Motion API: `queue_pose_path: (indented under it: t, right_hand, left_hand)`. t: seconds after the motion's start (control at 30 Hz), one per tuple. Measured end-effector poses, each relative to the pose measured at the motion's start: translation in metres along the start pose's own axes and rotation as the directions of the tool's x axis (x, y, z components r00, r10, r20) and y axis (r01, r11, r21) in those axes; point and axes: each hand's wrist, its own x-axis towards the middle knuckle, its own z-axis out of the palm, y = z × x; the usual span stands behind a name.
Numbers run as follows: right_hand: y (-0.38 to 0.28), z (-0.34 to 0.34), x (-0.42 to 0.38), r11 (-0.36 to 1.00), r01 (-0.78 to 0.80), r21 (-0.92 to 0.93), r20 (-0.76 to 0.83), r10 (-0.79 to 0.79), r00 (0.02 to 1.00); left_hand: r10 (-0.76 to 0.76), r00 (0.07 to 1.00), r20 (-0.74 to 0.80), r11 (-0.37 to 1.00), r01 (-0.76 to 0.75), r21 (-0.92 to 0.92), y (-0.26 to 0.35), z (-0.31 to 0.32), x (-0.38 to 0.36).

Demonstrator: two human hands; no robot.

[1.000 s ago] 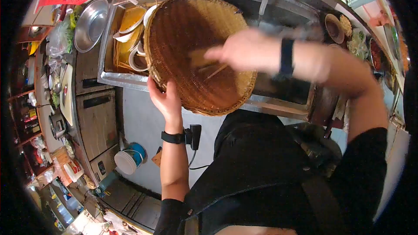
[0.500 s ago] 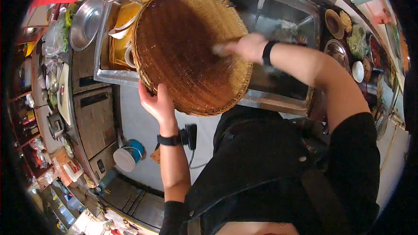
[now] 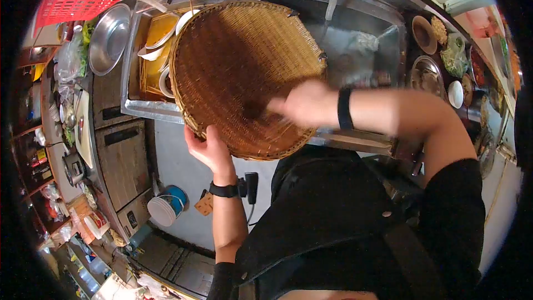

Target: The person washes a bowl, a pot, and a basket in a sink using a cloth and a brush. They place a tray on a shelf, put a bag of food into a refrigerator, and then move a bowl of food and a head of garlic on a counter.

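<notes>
Shallow woven basket over sink, partly hiding white bowls at left; left hand pinching near-left rim, some fingers hidden behind; right hand blurred over basket's inside, cannot tell whether gripping

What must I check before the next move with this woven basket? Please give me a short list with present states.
1. Left hand grips the woven basket at its rim: ok.
2. Right hand holding something: cannot tell, motion blur.
3. Basket wholly over the sink: not ok, its near edge reaches past the front rim.
4. Tap apart from the basket: ok.
5. Dishes in the sink untouched by the basket: cannot tell, partly hidden.
</notes>
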Motion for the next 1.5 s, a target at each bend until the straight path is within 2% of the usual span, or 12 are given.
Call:
queue_pose_path:
  t: [0.13, 0.27, 0.53, 0.83, 0.93, 1.0, 1.13, 1.23, 1.27, 1.33, 1.4, 1.5]
  right_hand:
    - [0.109, 0.026, 0.021, 0.929, -0.334, -0.158, -0.018, 0.336, 0.942]
    - [-0.025, 0.005, -0.002, 0.992, -0.054, 0.111, 0.024, 0.052, 0.998]
    - [0.117, 0.025, 0.025, 0.933, -0.335, -0.133, -0.081, 0.326, 0.942]
    - [-0.062, -0.023, -0.011, 0.972, 0.144, 0.184, -0.02, -0.142, 0.99]
    - [-0.065, -0.044, -0.025, 0.973, 0.081, 0.218, 0.206, -0.127, 0.97]
    - [-0.04, -0.018, -0.022, 0.972, 0.081, 0.219, 0.171, -0.12, 0.978]
    - [0.14, 0.036, -0.012, 0.882, -0.455, -0.121, 0.099, 0.466, 0.879]
    - [0.071, -0.03, -0.021, 0.95, -0.282, -0.133, 0.063, 0.292, 0.954]
    - [0.031, -0.025, -0.025, 0.992, -0.12, -0.026, 0.017, 0.12, 0.993]
    - [-0.004, -0.02, -0.025, 0.983, -0.151, 0.101, 0.19, 0.13, 0.973]
    - [0.012, 0.028, -0.028, 0.999, -0.033, 0.018, 0.117, 0.03, 0.993]
    - [0.152, 0.053, -0.005, 0.873, -0.479, -0.092, 0.082, 0.486, 0.87]
  left_hand:
    - [0.217, 0.976, -0.005, 0.965, -0.214, 0.153, 0.001, 0.007, -0.012]
    - [0.19, 0.982, -0.006, 0.98, -0.189, 0.068, -0.002, 0.02, -0.005]
    - [0.17, 0.983, 0.067, 0.985, -0.172, 0.03, 0.012, 0.009, -0.005]
    - [0.127, 0.992, 0.009, 0.992, -0.127, -0.002, -0.021, -0.009, 0.02]
    - [0.143, 0.989, 0.043, 0.99, -0.143, 0.007, -0.002, -0.011, 0.019]
    - [0.181, 0.982, 0.048, 0.977, -0.185, 0.106, 0.001, -0.013, 0.019]
    - [0.261, 0.963, 0.064, 0.955, -0.268, 0.128, 0.027, -0.005, 0.009]
    - [0.207, 0.976, 0.068, 0.971, -0.214, 0.108, 0.015, -0.006, 0.017]
    - [0.192, 0.98, 0.043, 0.977, -0.195, 0.081, 0.012, -0.005, 0.02]
    - [0.209, 0.978, 0.007, 0.973, -0.208, 0.103, 0.012, -0.003, 0.022]
    - [0.164, 0.986, 0.042, 0.984, -0.167, 0.067, 0.015, -0.015, 0.023]
    - [0.198, 0.979, 0.041, 0.977, -0.2, 0.078, 0.017, -0.015, 0.02]
